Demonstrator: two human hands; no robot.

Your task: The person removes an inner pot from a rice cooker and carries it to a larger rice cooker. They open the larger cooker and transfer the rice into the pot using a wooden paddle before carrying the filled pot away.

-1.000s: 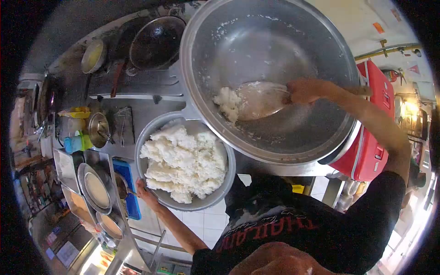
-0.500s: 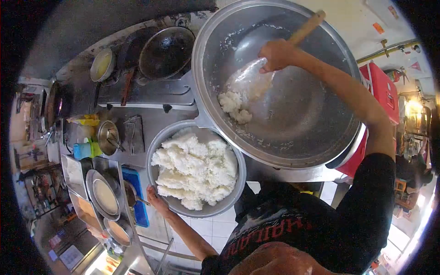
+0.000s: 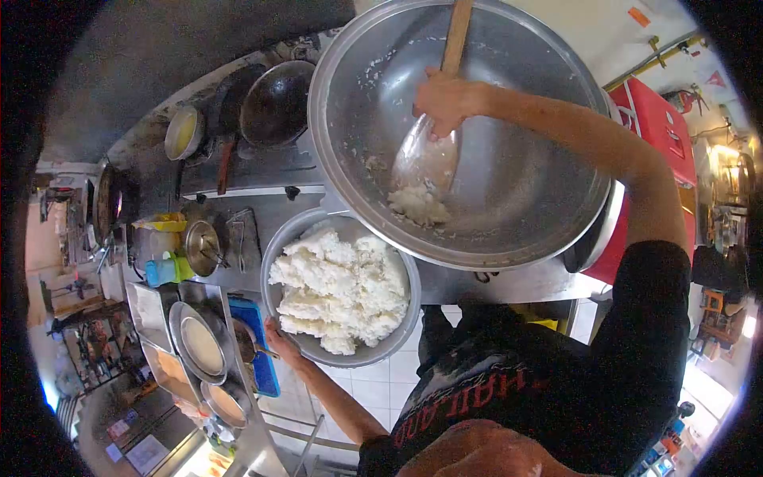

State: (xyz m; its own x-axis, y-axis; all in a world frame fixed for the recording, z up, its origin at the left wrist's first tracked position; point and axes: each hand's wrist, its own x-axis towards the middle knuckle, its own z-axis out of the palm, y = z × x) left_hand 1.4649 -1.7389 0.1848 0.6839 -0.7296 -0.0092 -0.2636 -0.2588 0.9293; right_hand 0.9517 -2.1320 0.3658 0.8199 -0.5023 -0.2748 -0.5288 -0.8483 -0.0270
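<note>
My right hand [image 3: 449, 103] is wrapped around a wooden rice paddle [image 3: 429, 159], low on its handle near the wide, shiny blade. The blade reaches down into a large metal basin [image 3: 532, 159]. A small clump of white rice [image 3: 419, 206] lies at its tip, on the near side of the basin. Bits of rice stick to the basin wall. Below and left stands a smaller metal bowl [image 3: 416, 294], heaped with cooked rice [image 3: 342, 286]. My left hand [image 3: 282, 343] grips that bowl's lower left rim; its fingertips are partly hidden.
A dark wok [image 3: 274, 103] and a small pot [image 3: 184, 133] sit on the stove at upper left. Food trays and round pans [image 3: 199, 344] stand at lower left. A red cooler [image 3: 664, 139] is to the right, beyond my right arm.
My right hand has swung the paddle so its handle points more straight away from me. The rice clump at the blade has shifted nearer me. My left hand stays on the bowl.
</note>
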